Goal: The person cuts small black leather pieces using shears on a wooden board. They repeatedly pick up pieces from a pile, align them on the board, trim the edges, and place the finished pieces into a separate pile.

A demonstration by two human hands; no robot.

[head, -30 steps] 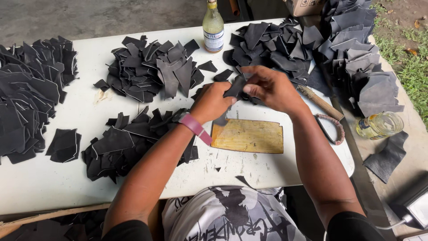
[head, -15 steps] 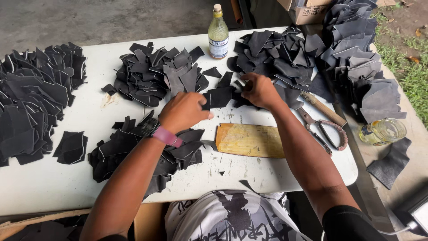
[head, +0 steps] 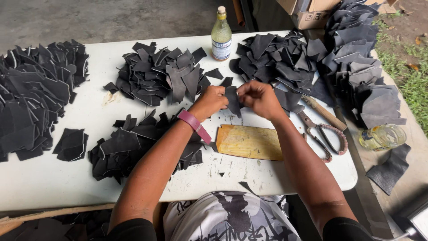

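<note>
At six o'clock, a person in a printed shirt [head: 232, 218] leans over a white table [head: 58, 187], both forearms reaching toward the centre. Just beyond the near edge lies a worn yellow cutting board [head: 250, 142], with scissors [head: 322, 134] at its three o'clock. Above the board, the left hand [head: 211, 100], a pink wristband [head: 194, 125] below it, and the right hand [head: 258, 99] both pinch one small dark leather piece [head: 232, 100], fingers closed on its opposite edges. The work in hand appears to be checking or trimming a single cut piece; the next move likely calls for a firm grip and a clear spot on the board. Heaps of dark offcuts [head: 162, 78] ring the table from nine to two o'clock, and a glass bottle [head: 221, 35] stands at twelve.
</note>
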